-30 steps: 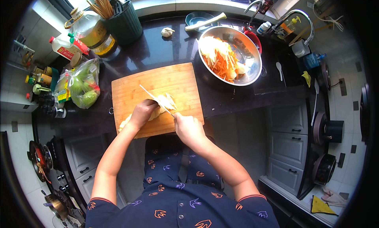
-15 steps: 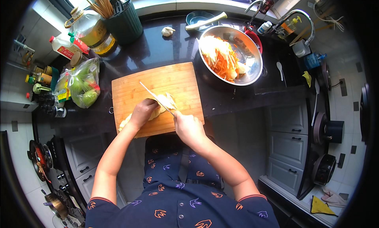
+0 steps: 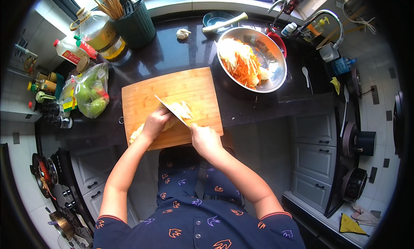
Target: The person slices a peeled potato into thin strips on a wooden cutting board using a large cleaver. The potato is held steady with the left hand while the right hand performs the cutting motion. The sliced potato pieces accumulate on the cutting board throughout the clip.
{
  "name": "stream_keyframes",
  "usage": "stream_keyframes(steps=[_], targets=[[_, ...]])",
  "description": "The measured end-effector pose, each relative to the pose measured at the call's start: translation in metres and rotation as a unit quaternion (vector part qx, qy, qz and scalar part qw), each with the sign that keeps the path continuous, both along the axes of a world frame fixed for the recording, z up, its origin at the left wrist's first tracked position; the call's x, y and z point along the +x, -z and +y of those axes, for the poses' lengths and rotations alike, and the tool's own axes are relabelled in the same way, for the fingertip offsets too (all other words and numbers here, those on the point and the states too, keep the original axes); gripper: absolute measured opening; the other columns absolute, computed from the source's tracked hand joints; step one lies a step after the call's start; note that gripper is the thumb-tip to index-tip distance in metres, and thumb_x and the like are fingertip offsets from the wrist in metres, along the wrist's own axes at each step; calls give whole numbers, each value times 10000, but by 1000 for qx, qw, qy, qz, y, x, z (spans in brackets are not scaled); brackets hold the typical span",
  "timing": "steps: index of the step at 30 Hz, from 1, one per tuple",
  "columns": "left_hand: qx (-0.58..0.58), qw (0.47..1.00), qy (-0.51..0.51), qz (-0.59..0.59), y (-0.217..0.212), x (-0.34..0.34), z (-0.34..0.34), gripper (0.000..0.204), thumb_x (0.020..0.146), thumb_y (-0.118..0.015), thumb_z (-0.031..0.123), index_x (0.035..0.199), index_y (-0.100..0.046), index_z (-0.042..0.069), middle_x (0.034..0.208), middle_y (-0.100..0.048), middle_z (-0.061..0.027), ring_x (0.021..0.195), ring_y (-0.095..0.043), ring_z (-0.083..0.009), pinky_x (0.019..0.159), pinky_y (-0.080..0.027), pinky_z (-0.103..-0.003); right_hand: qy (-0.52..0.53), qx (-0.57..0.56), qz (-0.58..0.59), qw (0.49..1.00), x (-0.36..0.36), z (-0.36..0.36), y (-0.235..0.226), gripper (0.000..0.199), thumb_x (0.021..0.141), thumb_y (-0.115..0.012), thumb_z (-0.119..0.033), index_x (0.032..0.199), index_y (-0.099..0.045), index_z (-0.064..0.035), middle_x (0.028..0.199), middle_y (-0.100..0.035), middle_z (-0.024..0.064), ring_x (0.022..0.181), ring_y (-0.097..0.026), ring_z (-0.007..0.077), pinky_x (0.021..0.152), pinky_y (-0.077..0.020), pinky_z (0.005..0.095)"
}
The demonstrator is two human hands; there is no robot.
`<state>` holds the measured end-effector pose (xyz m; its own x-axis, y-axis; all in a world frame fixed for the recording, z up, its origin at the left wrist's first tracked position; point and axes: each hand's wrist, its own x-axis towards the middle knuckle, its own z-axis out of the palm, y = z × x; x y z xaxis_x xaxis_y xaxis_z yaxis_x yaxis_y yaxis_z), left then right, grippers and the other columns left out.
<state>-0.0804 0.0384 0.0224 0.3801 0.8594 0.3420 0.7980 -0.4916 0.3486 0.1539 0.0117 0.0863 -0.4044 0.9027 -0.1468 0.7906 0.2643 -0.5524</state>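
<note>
A wooden cutting board point(image 3: 172, 85) lies on the dark counter in front of me. My right hand point(image 3: 207, 141) is closed round the handle of a kitchen knife point(image 3: 173, 111), whose blade slants across the board to the far left. My left hand point(image 3: 155, 123), fingers curled, presses on pale yellow vegetable slices point(image 3: 137, 133) that look like potato, close against the blade's left side. Beyond the blade, on its right, lies a small heap of cut pale shreds point(image 3: 185, 110). The left fingertips are partly hidden.
A steel bowl point(image 3: 276, 66) with orange and pale shreds point(image 3: 243, 70) stands at right behind the board. A garlic bulb point(image 3: 183, 34) and a pestle point(image 3: 225, 23) lie farther back. At left are a bag of green produce point(image 3: 91, 91), an oil jug point(image 3: 101, 35) and a utensil holder point(image 3: 136, 27).
The knife blade has shifted slightly to the right and turned, so more of its flat side shows. My left hand has barely moved; the board and bowl are still.
</note>
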Motion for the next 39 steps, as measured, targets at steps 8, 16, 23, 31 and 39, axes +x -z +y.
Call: stream_keyframes(steps=[8, 16, 23, 31, 39], targets=[[8, 1000, -3, -14, 0, 0, -1, 181, 818, -687, 58, 978, -760, 103, 950, -722, -71, 896, -701, -260, 751, -591, -353, -13, 13, 14, 1000, -1, 5, -8, 143, 989, -538, -171, 980, -599, -42, 727, -668, 253, 681, -672, 458, 635, -545, 562], [30, 999, 7, -7, 0, 1, 1, 175, 790, -709, 53, 955, -761, 82, 921, -715, -75, 853, -696, -268, 710, -584, -362, 1, -12, -8, 1000, -2, 6, 15, 138, 980, -562, -165, 1012, -615, -42, 743, -668, 262, 701, -669, 473, 655, -543, 570], [42, 999, -10, -1, 0, 2, -3, 140, 815, -704, 85, 948, -745, 93, 960, -718, -58, 869, -700, -249, 721, -587, -349, 1, 2, 42, 999, -3, 6, -17, 165, 991, -535, -186, 970, -592, -32, 747, -670, 262, 697, -665, 480, 660, -547, 568], [63, 998, -21, 16, 2, 1, -3, 149, 808, -720, 80, 951, -748, 105, 944, -715, -43, 855, -696, -237, 678, -586, -347, -12, 9, -2, 1000, -4, 2, 6, 119, 975, -532, -144, 958, -580, -37, 719, -663, 258, 690, -671, 466, 650, -547, 570], [66, 996, -25, 48, 8, -2, -6, 130, 821, -731, 107, 950, -744, 104, 922, -708, -40, 842, -692, -228, 660, -582, -340, -3, 10, -3, 1000, -4, -1, 7, 124, 972, -537, -149, 945, -579, -35, 722, -667, 254, 702, -678, 463, 649, -550, 568]])
